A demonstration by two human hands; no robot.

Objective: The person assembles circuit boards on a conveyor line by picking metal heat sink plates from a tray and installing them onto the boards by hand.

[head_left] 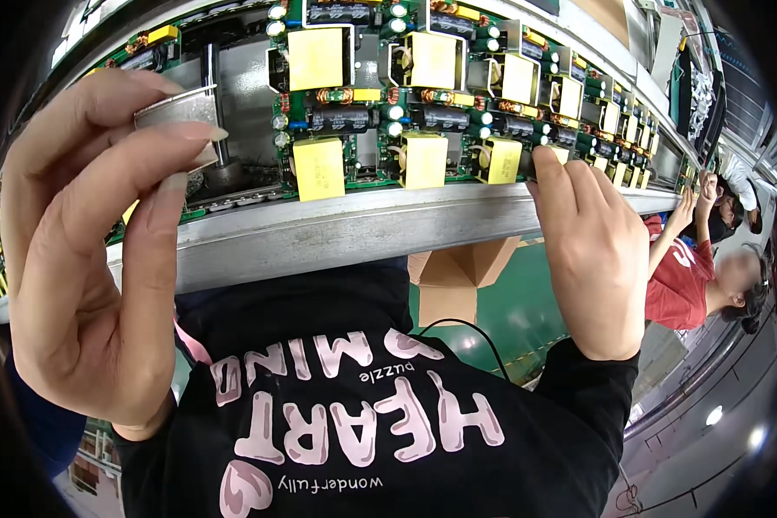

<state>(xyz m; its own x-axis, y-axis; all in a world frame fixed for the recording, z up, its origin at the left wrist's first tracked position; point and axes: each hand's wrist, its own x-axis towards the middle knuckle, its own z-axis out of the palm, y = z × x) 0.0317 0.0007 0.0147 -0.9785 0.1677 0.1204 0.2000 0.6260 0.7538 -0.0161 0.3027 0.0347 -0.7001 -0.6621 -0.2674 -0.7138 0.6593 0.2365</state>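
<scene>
My left hand (95,250), raised close at the left, pinches a thin silver metal plate (181,110) between thumb and fingers. Behind it a dark upright post (211,73) stands on the line. Farther right, my right hand (591,250) reaches over the near metal rail (363,226) with its fingers curled together. Its fingertips touch the near row of circuit boards, beside a yellow block-shaped transformer (503,161); whatever they grip is hidden. Each green circuit board (363,179) carries a yellow transformer, dark cylindrical capacitors (337,119) and copper coils.
Two rows of boards run along the line to the far right. Below the rail, an open cardboard box (449,289) sits over a green floor (527,293). A co-worker in a red shirt (678,285) is at the right, hands raised by the line.
</scene>
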